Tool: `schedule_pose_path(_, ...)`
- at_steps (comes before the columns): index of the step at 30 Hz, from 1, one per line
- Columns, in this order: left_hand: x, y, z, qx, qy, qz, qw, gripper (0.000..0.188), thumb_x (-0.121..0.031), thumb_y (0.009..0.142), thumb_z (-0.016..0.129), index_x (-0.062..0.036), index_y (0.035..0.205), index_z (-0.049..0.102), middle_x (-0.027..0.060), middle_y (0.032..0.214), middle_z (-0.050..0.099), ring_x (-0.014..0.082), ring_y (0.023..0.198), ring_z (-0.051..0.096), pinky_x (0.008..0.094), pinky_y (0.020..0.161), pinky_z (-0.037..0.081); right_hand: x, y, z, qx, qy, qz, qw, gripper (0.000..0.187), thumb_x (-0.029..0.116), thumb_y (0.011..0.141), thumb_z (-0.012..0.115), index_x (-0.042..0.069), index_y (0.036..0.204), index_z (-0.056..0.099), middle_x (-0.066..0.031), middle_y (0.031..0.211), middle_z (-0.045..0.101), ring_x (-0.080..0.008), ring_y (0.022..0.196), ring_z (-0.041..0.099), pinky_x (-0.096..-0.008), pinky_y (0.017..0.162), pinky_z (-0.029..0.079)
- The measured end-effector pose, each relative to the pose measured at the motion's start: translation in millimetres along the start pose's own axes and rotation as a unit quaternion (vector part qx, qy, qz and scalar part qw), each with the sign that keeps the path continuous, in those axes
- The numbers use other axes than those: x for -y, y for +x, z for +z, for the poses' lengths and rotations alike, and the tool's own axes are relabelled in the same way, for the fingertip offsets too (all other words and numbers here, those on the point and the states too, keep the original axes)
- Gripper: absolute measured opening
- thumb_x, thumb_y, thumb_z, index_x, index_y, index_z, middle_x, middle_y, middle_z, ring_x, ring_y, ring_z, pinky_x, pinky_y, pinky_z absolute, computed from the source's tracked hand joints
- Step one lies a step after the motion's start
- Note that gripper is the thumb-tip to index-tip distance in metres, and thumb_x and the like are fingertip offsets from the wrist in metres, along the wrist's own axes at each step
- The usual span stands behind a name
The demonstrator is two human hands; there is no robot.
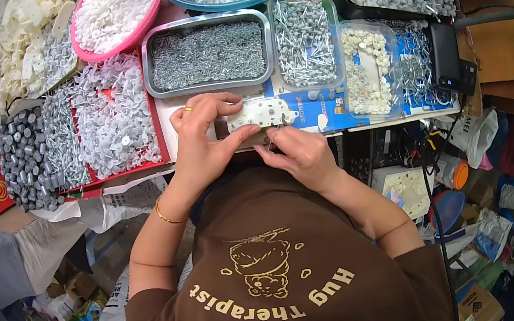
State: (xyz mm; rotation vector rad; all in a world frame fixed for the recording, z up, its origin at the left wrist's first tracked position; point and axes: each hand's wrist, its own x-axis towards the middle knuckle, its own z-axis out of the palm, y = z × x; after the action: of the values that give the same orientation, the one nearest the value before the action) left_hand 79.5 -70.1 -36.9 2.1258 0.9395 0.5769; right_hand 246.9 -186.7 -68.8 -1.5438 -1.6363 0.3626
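Note:
Close to the table's front edge, a white, oblong plastic part (270, 109) with several small holes and a rounded tab lies in front of the metal tray. My left hand (202, 135) grips it from the left, thumb along the near edge and index finger bent over the far edge. At its lower right, my right hand (302, 153) is closed in a pinch next to the part. A thin, shiny sliver shows by those fingertips, too small to name. What lies under the white part is mostly hidden.
Beyond my hands stands a steel tray (145, 63) of small metal pieces. To its right are clear tubs of nails (305, 43) and cream pieces (367, 67). Grey cylinders (29, 158) and white discs (119, 126) lie left. A black device (454, 59) stands right.

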Motion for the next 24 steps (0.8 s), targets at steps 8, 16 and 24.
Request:
schedule_pose_path(8, 1, 0, 2, 0.005, -0.027, -0.022, 0.999, 0.034, -0.025, 0.074, 0.087, -0.0093, 0.097, 0.068, 0.0016, 0.112, 0.071, 0.0187, 0.111, 0.059, 0.0393, 0.100, 0.025, -2, 4, -10, -0.045, 0.063, 0.015, 0.997, 0.017, 0.008, 0.083, 0.079, 0.003, 0.090, 0.064, -0.0052, 0.072, 0.063, -0.0162, 0.060, 0.065, -0.0308, 0.053, 0.052)
schedule_pose_path(16, 4, -9, 8, -0.036, 0.016, 0.033, 0.999, 0.038, -0.019, 0.074, 0.086, -0.0073, 0.104, 0.067, 0.0045, 0.110, 0.071, 0.0226, 0.108, 0.062, 0.0391, 0.097, 0.034, -18, 43, -68, 0.056, 0.181, 0.283, 0.940, 0.015, 0.003, 0.097, 0.061, 0.003, 0.107, 0.073, -0.0042, 0.078, 0.070, -0.0070, 0.058, 0.059, -0.0209, 0.051, 0.046)
schedule_pose_path(24, 12, -7, 3, -0.009, 0.081, 0.136, 0.987, 0.046, -0.005, 0.072, 0.080, -0.0052, 0.114, 0.063, 0.0072, 0.112, 0.071, 0.0248, 0.105, 0.064, 0.0420, 0.095, 0.042, -33, 44, -62, 0.113, 0.127, 0.151, 0.974, 0.009, 0.001, 0.090, 0.065, 0.002, 0.098, 0.070, -0.0111, 0.089, 0.065, -0.0248, 0.071, 0.066, -0.0341, 0.062, 0.051)
